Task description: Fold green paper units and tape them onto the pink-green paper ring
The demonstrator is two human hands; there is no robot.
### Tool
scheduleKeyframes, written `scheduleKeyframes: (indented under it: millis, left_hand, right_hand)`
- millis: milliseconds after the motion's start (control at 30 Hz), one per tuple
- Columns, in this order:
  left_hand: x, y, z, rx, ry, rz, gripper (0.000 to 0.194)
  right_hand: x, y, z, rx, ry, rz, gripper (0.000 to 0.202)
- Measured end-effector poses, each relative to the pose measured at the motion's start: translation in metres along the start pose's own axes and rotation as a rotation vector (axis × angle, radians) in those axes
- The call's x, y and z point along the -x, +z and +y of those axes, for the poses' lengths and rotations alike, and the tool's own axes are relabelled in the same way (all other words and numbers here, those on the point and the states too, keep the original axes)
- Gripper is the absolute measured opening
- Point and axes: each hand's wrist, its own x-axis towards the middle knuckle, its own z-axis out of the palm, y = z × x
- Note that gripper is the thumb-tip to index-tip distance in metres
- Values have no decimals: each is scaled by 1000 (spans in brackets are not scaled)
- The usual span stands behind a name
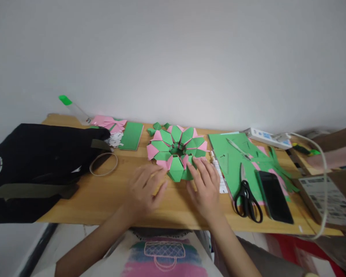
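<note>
On the wooden table lies a ring-shaped folded paper flower (176,170) of green and pink segments, with a hollow centre. My left hand (145,188) is at its front left, fingers apart and slightly bent, with nothing in them; it looks a little short of the paper. Over the front right segments rest the fingers of my right hand (205,184), spread and touching the folds. Part of those segments is hidden beneath them. Just right of the flower lies a white glue tube (220,173), partly behind my right hand. A few small green paper pieces (157,126) sit behind the flower.
Black-handled scissors (246,198), a phone (274,196) and green paper sheets (229,154) lie to the right, near a power strip (266,137). At left are a black bag (40,157), a tape ring (103,175) and a green pad (132,135). A wall stands behind.
</note>
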Motion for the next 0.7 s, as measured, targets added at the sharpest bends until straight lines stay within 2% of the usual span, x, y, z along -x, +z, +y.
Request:
scheduleKeyframes:
  millis: [100,133,167,533,700]
  left_hand:
    - [-10,4,0,-351,465,-78,42]
    - [-15,6,-1,-421,545,-93,47]
    - [-20,8,-3,-442,569,-102,49]
    - [-65,2,-23,-391,575,-223,46]
    - [-78,4,-33,-293,472,-306,41]
  right_hand:
    - [-4,0,4,19,-15,-22,48]
    - [-6,0,5,22,-17,-36,47]
    - [-8,0,7,22,-17,-55,47]
    - [-47,3,25,-63,-21,-274,44]
    - [-66,1,31,-105,-17,-379,42]
